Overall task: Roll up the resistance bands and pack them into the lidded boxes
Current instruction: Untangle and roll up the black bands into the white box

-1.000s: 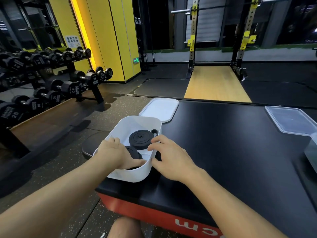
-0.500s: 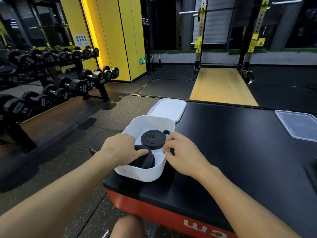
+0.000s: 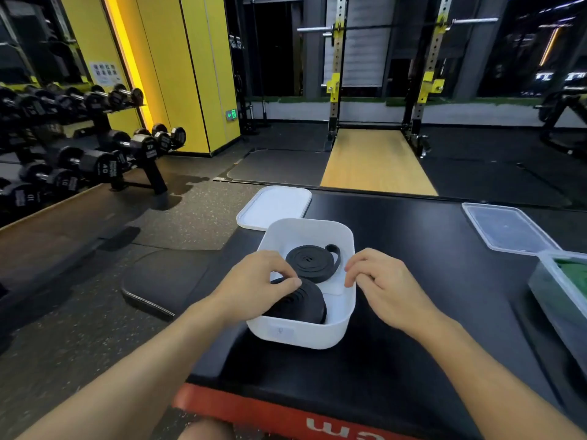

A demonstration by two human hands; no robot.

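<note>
at the near left corner of the black platform (image 3: 428,236) sits the white box (image 3: 305,336), open, with 2 rolled black bands inside. the far roll (image 3: 309,262) lies flat on the box floor, its loose tail end looping out at the right. the near roll (image 3: 301,304) is tilted, its low side by the near wall and its raised edge meeting the far roll's near edge in this view. the left hand (image 3: 254,284) grips the near roll, thumb on its top face and fingers curled over its far edge. the right hand (image 3: 386,282) has its fingers curled at the box's right rim and seems to pinch it to steady the box, though how firmly is hard to tell. the white lid (image 3: 274,206) lies just behind the box.

the step in hand looks like seating the 2nd roll. to do it well, squeeze the coil across its faces so the turns don't spring apart. lay it flat beside the far roll rather than on it. let go only once the wall and the other roll pin its tail. the box looks light, so the right hand should hold it down. both rolls must sit below the rim, or the lid won't close. a clear lid (image 3: 505,227) and a clear box (image 3: 552,293) with something green in it wait at the right.
</note>
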